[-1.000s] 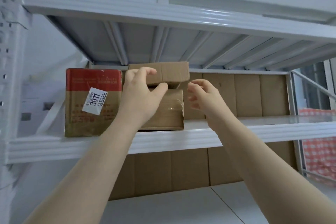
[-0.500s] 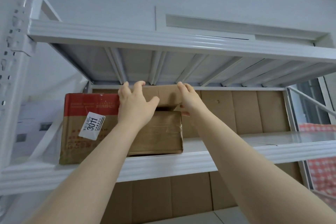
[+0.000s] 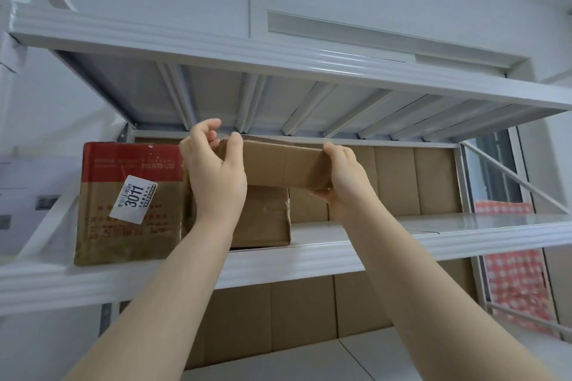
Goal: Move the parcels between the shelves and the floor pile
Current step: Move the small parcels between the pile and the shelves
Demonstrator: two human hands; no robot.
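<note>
Right of red-topped carton (image 3: 130,204), level with its top: small flat cardboard parcel (image 3: 283,164), tilted. Left hand (image 3: 213,176) clasps end nearest carton; right hand (image 3: 346,182) cups far end, fingers curled underneath. Probably light, stiff (corners crushable); grip both short ends.

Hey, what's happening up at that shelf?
A person grips a small flat parcel at its two ends, left hand on one end and right hand on the other. It is slightly tilted over a taped brown box on the white shelf, beside a bigger red-topped box labelled 3011. Whether it touches the box below is unclear.
</note>
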